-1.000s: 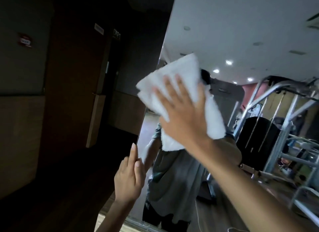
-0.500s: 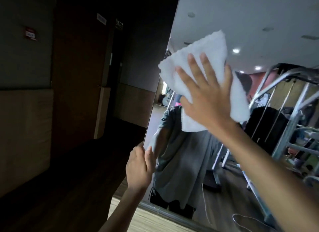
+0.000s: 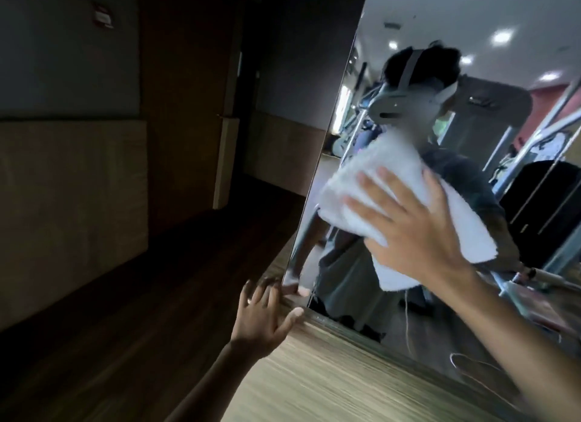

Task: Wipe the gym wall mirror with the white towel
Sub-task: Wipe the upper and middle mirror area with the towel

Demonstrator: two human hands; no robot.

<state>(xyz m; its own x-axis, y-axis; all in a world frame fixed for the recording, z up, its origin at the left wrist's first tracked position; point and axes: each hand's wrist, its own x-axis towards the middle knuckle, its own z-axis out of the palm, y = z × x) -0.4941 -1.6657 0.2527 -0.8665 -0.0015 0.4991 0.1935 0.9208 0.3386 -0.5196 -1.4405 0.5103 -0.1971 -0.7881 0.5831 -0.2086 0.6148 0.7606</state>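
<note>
The wall mirror fills the right half of the view and reflects a person and gym machines. A folded white towel lies flat against the glass in its lower left part. My right hand presses the towel to the mirror with its fingers spread and straight. My left hand is lower, at the mirror's bottom left corner, fingers spread, with the fingertips touching the mirror's edge and the thumb at the wooden ledge.
A wooden panel runs below the mirror's lower frame. To the left is a dark corridor with a padded wall panel and a dark door. A small red sign hangs high on the left wall.
My right hand has swept the towel down the mirror from its upper part to its lower left. My left hand has dropped to the bottom corner and spread its fingers.
</note>
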